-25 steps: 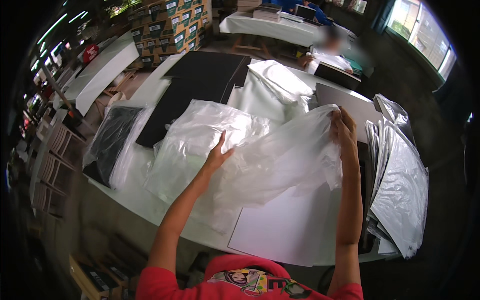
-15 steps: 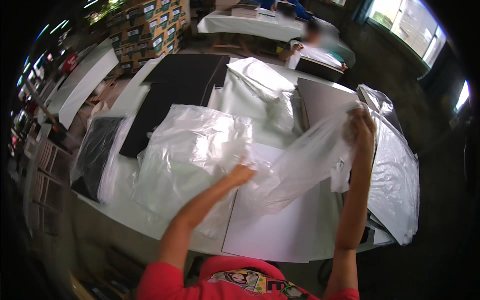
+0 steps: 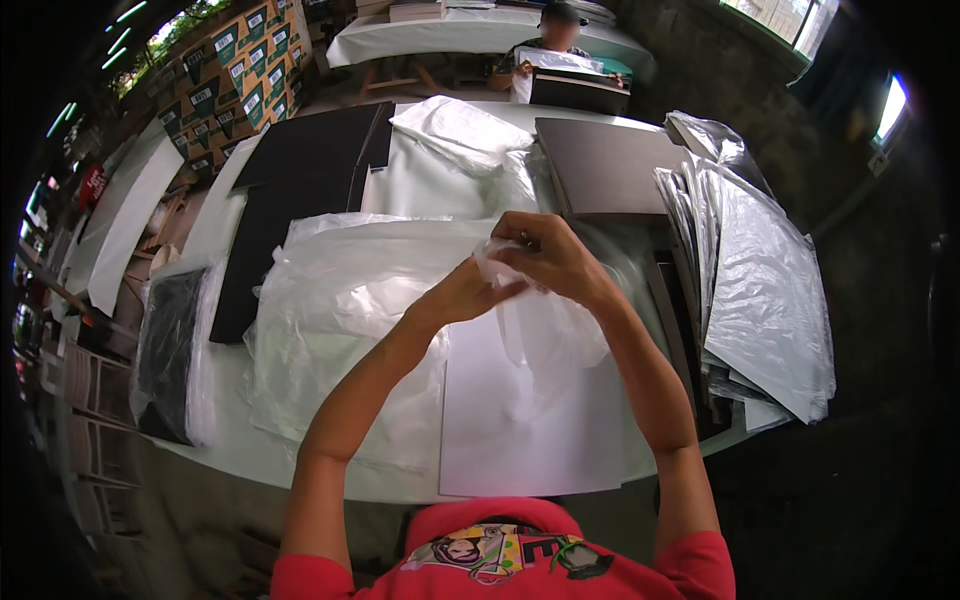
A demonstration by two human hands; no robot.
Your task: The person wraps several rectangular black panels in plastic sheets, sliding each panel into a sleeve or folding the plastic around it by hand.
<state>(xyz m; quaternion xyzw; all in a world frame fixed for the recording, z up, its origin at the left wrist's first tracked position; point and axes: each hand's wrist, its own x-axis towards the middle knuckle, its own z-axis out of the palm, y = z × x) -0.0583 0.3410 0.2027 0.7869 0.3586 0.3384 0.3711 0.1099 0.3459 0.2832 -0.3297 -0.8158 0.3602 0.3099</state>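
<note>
Both my hands meet above the table's middle, gripping a thin clear plastic bag (image 3: 556, 335). My left hand (image 3: 468, 290) is closed on the bag's gathered edge. Fingers bent, my right hand (image 3: 548, 252) pinches the same edge right beside it. The rest of the bag hangs loosely toward me over a flat white board (image 3: 530, 435), which lies near the table's front edge. Next to the board on the left, a spread of clear plastic bags (image 3: 335, 345) covers the tabletop.
Black boards (image 3: 300, 190) lie at the back left, with a bagged black panel (image 3: 175, 350) at the left edge. A grey-brown board stack (image 3: 605, 165) and plastic-wrapped panels (image 3: 765, 290) fill the right. Across the table, a person (image 3: 555, 45) holds a dark panel.
My right hand has swung in from the far right to meet my left hand, bringing the stretched bag with it. The bag now hangs slack. The whole view has shifted.
</note>
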